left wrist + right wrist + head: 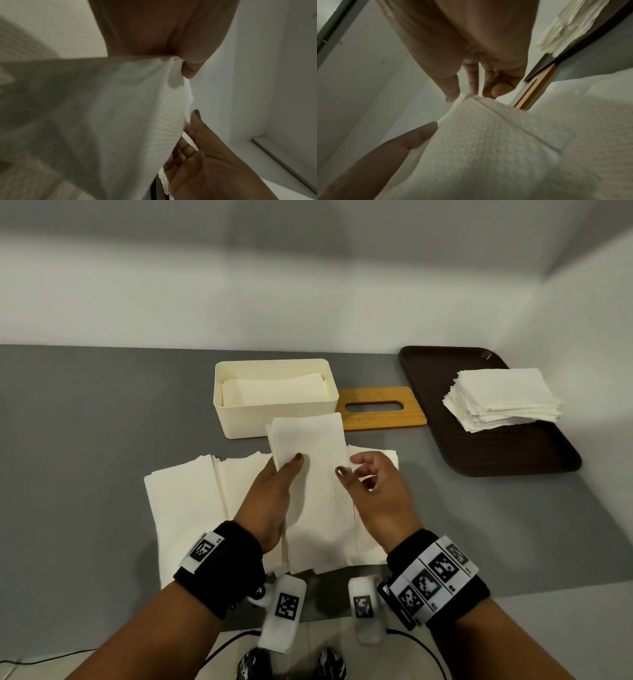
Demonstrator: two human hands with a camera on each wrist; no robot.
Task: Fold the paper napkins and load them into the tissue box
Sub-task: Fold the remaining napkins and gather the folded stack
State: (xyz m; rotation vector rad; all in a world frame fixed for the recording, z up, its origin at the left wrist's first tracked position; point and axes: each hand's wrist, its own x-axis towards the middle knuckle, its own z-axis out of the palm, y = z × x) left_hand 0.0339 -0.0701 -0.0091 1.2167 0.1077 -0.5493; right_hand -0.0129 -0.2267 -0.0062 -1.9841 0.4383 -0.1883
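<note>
- One tissue box, cream, lid off, stands on the grey table; white folded napkins lie inside it.
- One wooden lid with an oval slot lies flat, touching the right side of the tissue box.
- One dark brown tray lies right of the tissue box, beyond the lid; it carries one stack of square napkins.
- Unfolded napkin sheets lie overlapping in front of the tissue box; the count cannot be determined.
- One folded napkin strip, long, narrow and embossed, is held above those sheets; its far end overlaps the front wall of the tissue box.
- Left hand: palm inward, thumb on top of the strip's left edge, fingers beneath it, grasping the strip.
- Right hand: thumb pressed on the strip's right edge; the other fingers are loosely curled. Whether they grasp the strip from below cannot be determined.
- Both wrists carry black bands with printed markers.
</note>
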